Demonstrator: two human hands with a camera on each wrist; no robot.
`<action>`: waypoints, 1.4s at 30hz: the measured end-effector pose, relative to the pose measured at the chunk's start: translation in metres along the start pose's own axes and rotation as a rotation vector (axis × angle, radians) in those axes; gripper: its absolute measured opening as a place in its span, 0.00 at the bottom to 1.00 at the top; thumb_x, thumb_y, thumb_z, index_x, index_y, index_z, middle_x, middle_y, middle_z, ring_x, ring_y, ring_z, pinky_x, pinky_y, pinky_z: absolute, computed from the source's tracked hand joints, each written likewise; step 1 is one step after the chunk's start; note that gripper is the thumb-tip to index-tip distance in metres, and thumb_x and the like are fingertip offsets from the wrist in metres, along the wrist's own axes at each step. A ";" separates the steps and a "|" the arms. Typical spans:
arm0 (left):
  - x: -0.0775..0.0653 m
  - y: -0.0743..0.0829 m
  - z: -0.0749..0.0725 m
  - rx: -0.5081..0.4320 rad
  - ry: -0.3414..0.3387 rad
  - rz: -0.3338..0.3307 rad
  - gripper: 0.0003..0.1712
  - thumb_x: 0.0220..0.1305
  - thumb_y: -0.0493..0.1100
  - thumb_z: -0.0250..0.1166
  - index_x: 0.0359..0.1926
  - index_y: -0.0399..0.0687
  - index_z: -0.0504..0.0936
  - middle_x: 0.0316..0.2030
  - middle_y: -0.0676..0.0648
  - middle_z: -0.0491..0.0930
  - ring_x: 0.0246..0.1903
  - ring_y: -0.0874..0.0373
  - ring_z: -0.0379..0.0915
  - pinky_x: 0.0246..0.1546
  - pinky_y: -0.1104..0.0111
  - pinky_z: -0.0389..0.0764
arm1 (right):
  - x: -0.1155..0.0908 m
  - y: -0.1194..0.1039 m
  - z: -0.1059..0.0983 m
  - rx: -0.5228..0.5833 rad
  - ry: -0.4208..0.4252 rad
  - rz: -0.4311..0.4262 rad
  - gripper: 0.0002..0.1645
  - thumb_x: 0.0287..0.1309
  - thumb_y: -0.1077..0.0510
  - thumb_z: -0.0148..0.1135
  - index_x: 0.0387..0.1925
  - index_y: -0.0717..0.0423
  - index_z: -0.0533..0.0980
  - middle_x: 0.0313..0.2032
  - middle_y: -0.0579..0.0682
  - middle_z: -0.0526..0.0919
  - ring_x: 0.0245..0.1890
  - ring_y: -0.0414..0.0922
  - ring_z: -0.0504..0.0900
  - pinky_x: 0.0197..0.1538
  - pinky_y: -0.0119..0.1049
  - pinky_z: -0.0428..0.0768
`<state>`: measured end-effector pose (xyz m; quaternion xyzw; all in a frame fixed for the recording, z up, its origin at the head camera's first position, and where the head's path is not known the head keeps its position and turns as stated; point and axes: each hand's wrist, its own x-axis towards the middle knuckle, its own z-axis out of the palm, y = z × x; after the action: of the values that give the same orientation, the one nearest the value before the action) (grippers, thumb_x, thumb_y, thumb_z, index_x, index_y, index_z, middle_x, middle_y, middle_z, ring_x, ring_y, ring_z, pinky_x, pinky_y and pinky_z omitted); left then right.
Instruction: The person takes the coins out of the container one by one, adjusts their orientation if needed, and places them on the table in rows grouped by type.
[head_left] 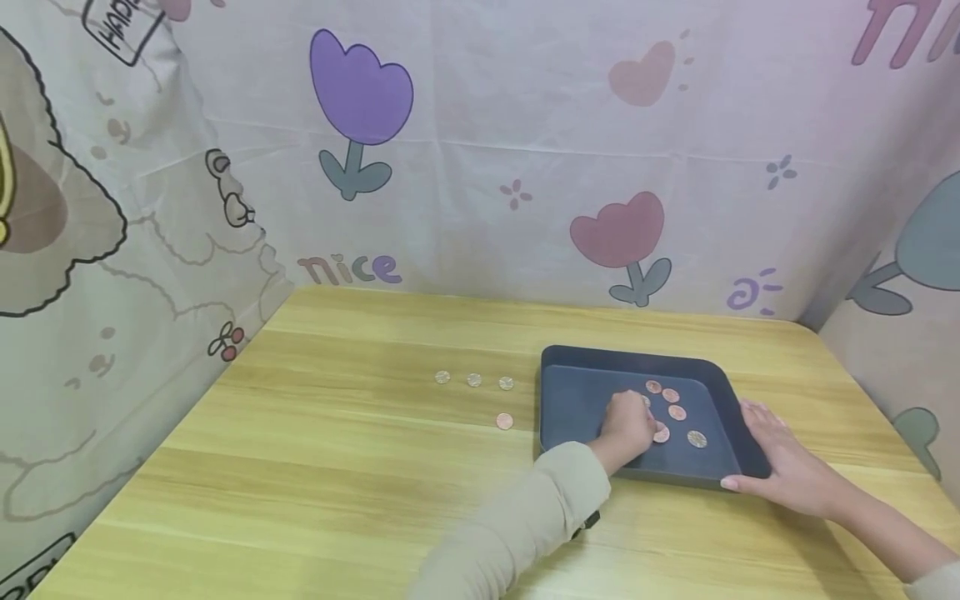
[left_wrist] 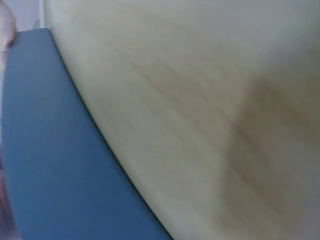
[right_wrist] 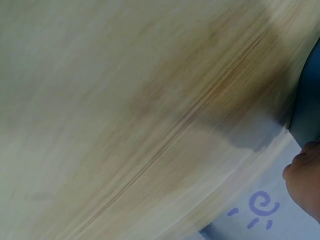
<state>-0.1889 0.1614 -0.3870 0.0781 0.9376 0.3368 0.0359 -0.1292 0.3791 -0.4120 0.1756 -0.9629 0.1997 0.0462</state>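
Observation:
A dark rectangular tray (head_left: 573, 400) sits on the wooden table. Several copper coins (head_left: 677, 412) and a silver coin (head_left: 697, 439) lie in its right half, with another silver coin partly hidden behind the left hand. My left hand (head_left: 628, 423) reaches into the tray, its curled fingertips pinching a copper coin (head_left: 661, 432). At the tray's right end, my right hand (head_left: 791, 467) grips the rim, thumb by the front corner and fingers along the side. Left of the tray, three silver coins (head_left: 474, 380) form a row, with one copper coin (head_left: 504, 422) below the rightmost.
The wooden table (head_left: 300, 467) extends left and in front of the tray. A printed cloth (head_left: 480, 100) hangs behind it and along both sides. In the left wrist view the tray's outer wall (left_wrist: 65, 140) fills the left part.

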 end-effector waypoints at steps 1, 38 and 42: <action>-0.002 -0.001 -0.002 -0.012 0.000 0.024 0.21 0.54 0.42 0.68 0.07 0.47 0.74 0.12 0.58 0.71 0.16 0.69 0.64 0.19 0.81 0.65 | 0.000 0.000 0.000 -0.002 0.001 -0.002 0.64 0.45 0.48 0.69 0.69 0.71 0.39 0.67 0.75 0.43 0.71 0.61 0.29 0.67 0.31 0.19; -0.015 -0.122 -0.121 -0.470 -0.029 0.065 0.09 0.56 0.40 0.65 0.30 0.35 0.82 0.27 0.42 0.81 0.22 0.64 0.66 0.23 0.76 0.72 | -0.004 -0.001 0.003 -0.009 0.034 -0.046 0.62 0.45 0.50 0.69 0.67 0.76 0.41 0.66 0.77 0.44 0.72 0.53 0.27 0.64 0.19 0.20; -0.018 -0.145 -0.130 -0.437 -0.012 0.001 0.09 0.57 0.41 0.64 0.32 0.37 0.81 0.30 0.43 0.81 0.26 0.62 0.70 0.29 0.73 0.76 | -0.003 -0.001 0.001 -0.007 0.018 -0.033 0.62 0.46 0.50 0.68 0.67 0.75 0.40 0.66 0.77 0.43 0.72 0.58 0.28 0.64 0.22 0.19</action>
<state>-0.2043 -0.0336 -0.3787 0.0707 0.8420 0.5317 0.0575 -0.1264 0.3789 -0.4129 0.1893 -0.9602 0.1969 0.0590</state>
